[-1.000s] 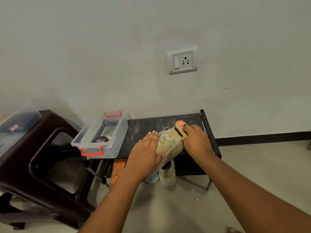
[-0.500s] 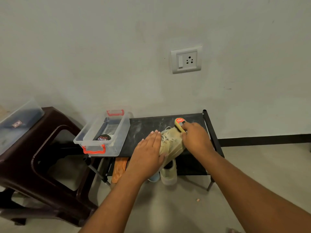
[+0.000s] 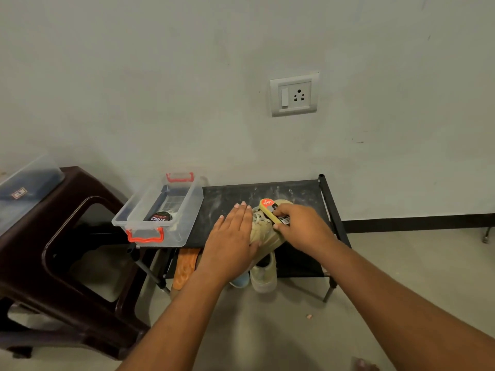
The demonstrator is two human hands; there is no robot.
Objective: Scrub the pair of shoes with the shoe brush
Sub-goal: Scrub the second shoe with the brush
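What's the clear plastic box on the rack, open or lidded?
Open: the clear box has no lid on it, and the polish tin inside shows directly from above.

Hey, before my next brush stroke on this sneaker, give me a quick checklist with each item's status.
1. Left hand lies flat on the beige sneaker, steadying it: ok.
2. Right hand grips the shoe brush: ok.
3. Brush contact with the laces: cannot tell, underside hidden.
4. Sneaker rests on the shoe rack top shelf: ok.
5. Second sneaker waits below that shelf: ok.
6. Polish tin sits in the clear box, apart from the brush: ok.
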